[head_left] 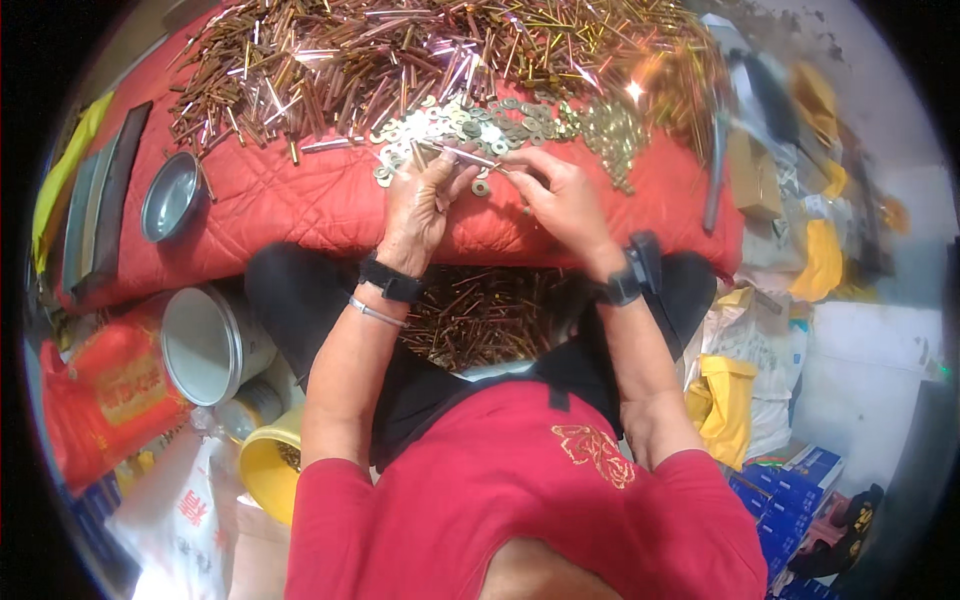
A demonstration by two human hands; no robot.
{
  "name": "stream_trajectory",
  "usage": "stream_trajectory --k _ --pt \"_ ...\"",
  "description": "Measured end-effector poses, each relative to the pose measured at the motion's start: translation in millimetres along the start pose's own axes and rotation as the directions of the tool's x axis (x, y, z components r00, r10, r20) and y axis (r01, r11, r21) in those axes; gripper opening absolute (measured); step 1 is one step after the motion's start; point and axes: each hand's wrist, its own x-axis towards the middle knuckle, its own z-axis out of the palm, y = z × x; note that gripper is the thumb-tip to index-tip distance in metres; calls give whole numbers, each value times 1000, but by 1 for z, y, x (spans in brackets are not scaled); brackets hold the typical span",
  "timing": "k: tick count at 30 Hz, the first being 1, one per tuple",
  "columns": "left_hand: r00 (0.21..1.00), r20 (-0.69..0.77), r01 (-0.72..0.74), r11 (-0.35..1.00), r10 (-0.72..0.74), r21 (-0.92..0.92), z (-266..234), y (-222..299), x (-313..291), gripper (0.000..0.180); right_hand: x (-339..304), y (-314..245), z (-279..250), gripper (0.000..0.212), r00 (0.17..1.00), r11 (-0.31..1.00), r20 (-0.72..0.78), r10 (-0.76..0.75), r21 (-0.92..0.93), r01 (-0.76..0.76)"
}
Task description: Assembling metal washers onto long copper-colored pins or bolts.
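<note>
My left hand (420, 205) holds a thin metal bolt (462, 155) by one end, fingers curled around it. My right hand (562, 195) pinches the bolt's other end, close to a loose washer (481, 188) on the red quilted cloth (300, 200). Just beyond both hands lies a heap of flat washers (470, 125) and small brass nuts (610, 130). Farther back spreads a large pile of copper and brass coloured bolts (400, 60). More finished bolts (480, 315) lie in my lap between my forearms.
A small metal bowl (170, 195) sits on the cloth at left. Below it stand a grey tin bucket (205, 340), a yellow container (265, 465) and red and white bags (110, 400). Yellow cloths (725, 400), bags and blue boxes (790, 490) crowd the right.
</note>
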Motion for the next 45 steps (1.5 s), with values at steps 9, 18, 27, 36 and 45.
stream_trajectory --k 9,18,27,36,45 --pt "998 -44 47 998 -45 50 -6 -4 5 19 22 -7 18 18 898 977 -414 -151 77 199" --pt "982 -81 164 985 -168 -61 8 -4 -10 21 46 35 -3 17 848 949 -462 -259 -284 135" --pt "959 -77 269 962 -271 -42 -3 1 -5 21 59 84 -39 17 981 719 -122 -152 -695 25" --pt "959 38 251 908 -279 335 28 4 -22 17 16 8 -11 19 993 863 7 114 495 -102" --pt "963 114 184 906 -243 380 30 9 -26 18 6 7 -7 13 992 820 -16 126 564 -95"
